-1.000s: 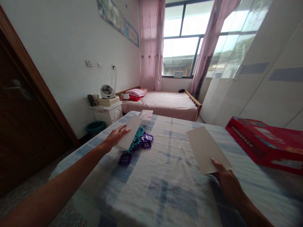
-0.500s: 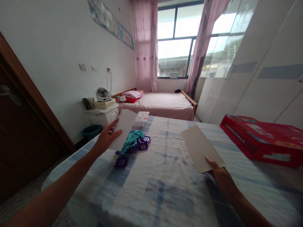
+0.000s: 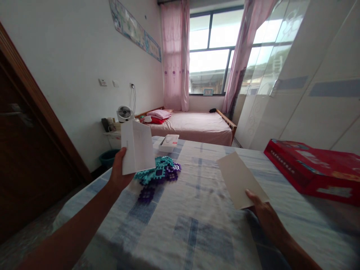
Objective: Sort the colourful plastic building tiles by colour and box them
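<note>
At the left, my left hand (image 3: 120, 170) is closed on a white open box (image 3: 137, 150), perhaps a lid, held tilted up so that its hollow inside shows. My right hand (image 3: 260, 204) pinches the near corner of a flat, pale rectangular card (image 3: 242, 180), thumb on top, above the tablecloth. Teal interlocking plastic pieces (image 3: 159, 170) and purple ones (image 3: 146, 194) lie in a pile just right of the left hand. Behind the pile sits a small white box (image 3: 168, 143) with a red mark.
A blue-and-white checked cloth (image 3: 197, 217) covers the table. On its right side lies a large red box (image 3: 315, 168). Beyond the table are a bed (image 3: 194, 125), a small fan (image 3: 124, 112) and a green bin (image 3: 108, 157). A wardrobe (image 3: 303, 108) lines the right wall.
My left hand has turned the white box, so its open hollow side now faces me instead of a flat face. The right hand with the card stays nearly the same; the view shifted slightly.
</note>
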The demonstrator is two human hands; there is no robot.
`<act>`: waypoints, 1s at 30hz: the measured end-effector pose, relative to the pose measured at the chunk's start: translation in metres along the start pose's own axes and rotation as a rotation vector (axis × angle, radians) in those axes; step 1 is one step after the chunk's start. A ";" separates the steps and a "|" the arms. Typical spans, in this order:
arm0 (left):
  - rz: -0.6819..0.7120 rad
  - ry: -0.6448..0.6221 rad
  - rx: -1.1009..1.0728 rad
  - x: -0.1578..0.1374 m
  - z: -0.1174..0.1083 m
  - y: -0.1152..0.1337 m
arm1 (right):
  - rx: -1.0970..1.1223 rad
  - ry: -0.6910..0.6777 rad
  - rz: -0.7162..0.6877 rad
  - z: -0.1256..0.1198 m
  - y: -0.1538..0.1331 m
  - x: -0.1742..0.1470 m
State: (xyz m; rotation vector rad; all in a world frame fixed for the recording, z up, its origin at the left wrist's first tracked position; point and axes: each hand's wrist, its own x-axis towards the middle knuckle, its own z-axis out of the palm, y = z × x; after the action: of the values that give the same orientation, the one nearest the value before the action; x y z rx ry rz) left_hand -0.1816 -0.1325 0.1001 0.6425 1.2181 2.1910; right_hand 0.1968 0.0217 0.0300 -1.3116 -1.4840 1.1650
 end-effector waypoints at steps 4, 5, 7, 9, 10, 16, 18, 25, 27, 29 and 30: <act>-0.317 -0.129 -0.264 -0.026 0.034 -0.016 | 0.109 0.007 -0.012 0.003 -0.008 -0.005; -0.389 -0.167 -0.286 -0.034 0.043 -0.025 | 0.156 -0.008 -0.007 0.004 -0.011 -0.008; -0.522 -0.234 -0.306 -0.048 0.062 -0.044 | 0.229 -0.036 -0.002 0.006 -0.017 -0.013; -0.623 -0.288 -0.312 -0.059 0.080 -0.066 | 0.286 -0.041 -0.009 0.008 -0.021 -0.017; -0.649 -0.318 -0.322 -0.063 0.088 -0.076 | 0.306 -0.036 -0.015 0.009 -0.022 -0.018; -0.760 -0.406 -0.361 -0.075 0.121 -0.124 | 0.305 0.068 -0.022 0.006 -0.015 -0.019; -0.793 -0.403 -0.362 -0.077 0.124 -0.136 | 0.120 0.143 -0.118 0.003 -0.014 -0.020; -0.701 -0.607 -0.493 -0.086 0.128 -0.146 | -0.499 -0.115 -0.820 0.015 -0.008 -0.028; -0.691 -0.648 -0.512 -0.086 0.130 -0.143 | -0.630 -0.172 -0.830 0.022 -0.004 -0.029; -0.689 -0.654 -0.518 -0.087 0.131 -0.142 | -0.739 -0.190 -0.854 0.028 -0.002 -0.032; -0.692 -0.646 -0.512 -0.088 0.131 -0.142 | -0.782 -0.189 -0.874 0.030 -0.002 -0.033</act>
State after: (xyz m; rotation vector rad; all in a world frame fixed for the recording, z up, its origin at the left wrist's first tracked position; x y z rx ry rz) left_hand -0.0010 -0.0483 0.0271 0.5340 0.4111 1.4387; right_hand 0.1717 -0.0146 0.0247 -0.7985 -2.4314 0.1177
